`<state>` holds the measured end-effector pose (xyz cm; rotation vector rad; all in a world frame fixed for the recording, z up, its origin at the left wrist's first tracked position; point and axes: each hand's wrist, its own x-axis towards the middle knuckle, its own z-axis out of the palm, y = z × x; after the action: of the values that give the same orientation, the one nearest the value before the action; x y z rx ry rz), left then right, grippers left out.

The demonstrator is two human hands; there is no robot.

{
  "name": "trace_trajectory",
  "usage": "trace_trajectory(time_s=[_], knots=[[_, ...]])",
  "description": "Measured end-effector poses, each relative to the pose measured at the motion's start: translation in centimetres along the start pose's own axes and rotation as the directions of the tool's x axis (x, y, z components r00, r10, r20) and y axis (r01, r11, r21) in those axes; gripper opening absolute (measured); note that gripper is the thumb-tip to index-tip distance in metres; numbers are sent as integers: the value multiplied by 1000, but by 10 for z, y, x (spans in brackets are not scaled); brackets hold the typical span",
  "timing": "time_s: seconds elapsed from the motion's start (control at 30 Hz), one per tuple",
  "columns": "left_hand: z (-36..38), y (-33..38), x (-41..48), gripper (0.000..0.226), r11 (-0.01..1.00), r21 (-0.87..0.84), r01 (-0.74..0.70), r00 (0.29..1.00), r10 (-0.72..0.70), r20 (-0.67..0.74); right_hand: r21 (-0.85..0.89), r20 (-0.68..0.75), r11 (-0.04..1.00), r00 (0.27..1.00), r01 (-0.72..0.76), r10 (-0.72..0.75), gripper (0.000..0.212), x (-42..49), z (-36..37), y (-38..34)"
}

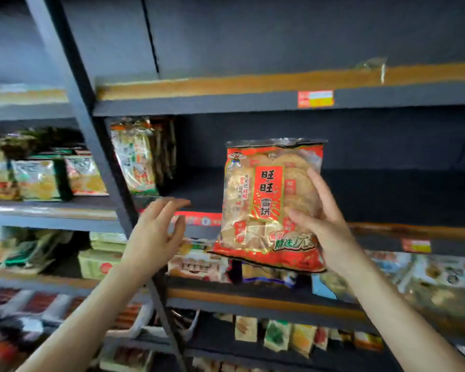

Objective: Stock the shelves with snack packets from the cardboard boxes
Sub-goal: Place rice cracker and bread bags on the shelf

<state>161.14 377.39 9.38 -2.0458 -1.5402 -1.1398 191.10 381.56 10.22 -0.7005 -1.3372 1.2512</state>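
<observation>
Your right hand (324, 226) grips red rice-cracker pkt (269, 202) upright, in front of dark shelf (387, 194); left hand (156, 232) spread open, empty, just left of pkt.

Snack packet (271, 205) before shelf (387, 200), right of upright packets (137, 159).

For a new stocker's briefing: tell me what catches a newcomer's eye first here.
The red rice cracker packet stands out first, held upright at mid-frame by the right hand in front of a dark shelf. The left hand hovers open left of it, holding nothing. Green-and-white packets stand at that shelf's left end.
</observation>
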Motion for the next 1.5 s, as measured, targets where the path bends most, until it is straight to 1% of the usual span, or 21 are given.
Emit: trace_trajectory(time_s=[0.07,0.1,0.17,0.23,0.33,0.43,0.53,0.6,0.67,0.73,0.77,0.83,0.87,0.93,0.97,1.0,1.07,1.13,1.37,1.47,1.5], knots=[[-17,-34,15,32,965,236,-115,984,143,-106,37,19,999,1000,-1,0,75,37,23,1],[-22,-52,22,32,929,342,-141,972,195,-131,56,26,998,1000,-3,2,76,55,34,3],[-27,-84,36,36,844,507,-178,957,268,-111,55,38,999,999,-2,0,80,94,54,9],[-27,-111,51,37,765,613,-198,957,285,-47,13,29,1000,1000,-4,4,86,131,72,20],[-23,-137,75,37,731,650,-206,970,241,35,-102,31,994,999,47,-44,86,178,98,43],[-18,-156,86,35,705,659,-262,960,260,104,-388,69,913,992,127,-109,85,216,112,69],[-13,-165,88,30,717,643,-268,951,305,56,-524,138,834,983,174,-119,93,245,121,88],[-10,-168,88,29,723,640,-261,946,322,23,-610,207,743,961,274,-185,98,261,127,98],[-9,-170,89,29,720,638,-273,936,353,2,-762,210,573,952,302,-222,101,278,131,109],[-9,-173,89,27,721,631,-287,924,382,-17,-923,104,348,978,163,-182,105,294,134,120],[-9,-174,89,26,723,626,-293,919,395,-27,-974,46,212,986,80,-161,106,298,137,123],[-9,-175,89,24,726,621,-294,914,404,-40,-999,-31,-26,985,-36,-170,103,300,142,126],[-9,-175,89,24,728,620,-292,913,405,-46,-995,-27,-93,979,-47,-203,102,299,146,125],[-10,-175,90,25,733,614,-293,911,409,-53,-984,80,-175,960,33,-269,106,296,149,120],[-10,-175,90,25,733,612,-297,910,412,-53,-969,162,-225,956,106,-244,108,296,149,120],[-11,-175,90,25,733,610,-301,909,415,-50,-943,232,-278,959,181,-164,108,295,150,119],[-11,-175,90,25,733,609,-303,910,412,-44,-897,290,-341,957,281,25,108,297,149,122],[-11,-175,89,25,738,605,-300,914,404,-40,-889,267,-356,957,289,112,107,304,148,124],[-11,-175,89,25,752,586,-302,921,389,-24,-865,243,-403,952,300,188,107,314,167,126],[-12,-174,89,26,755,586,-294,928,373,-14,-827,268,-472,952,305,147,106,297,168,127],[-12,-174,89,26,751,598,-280,934,356,-10,-828,284,-467,950,311,128,104,288,167,125]])
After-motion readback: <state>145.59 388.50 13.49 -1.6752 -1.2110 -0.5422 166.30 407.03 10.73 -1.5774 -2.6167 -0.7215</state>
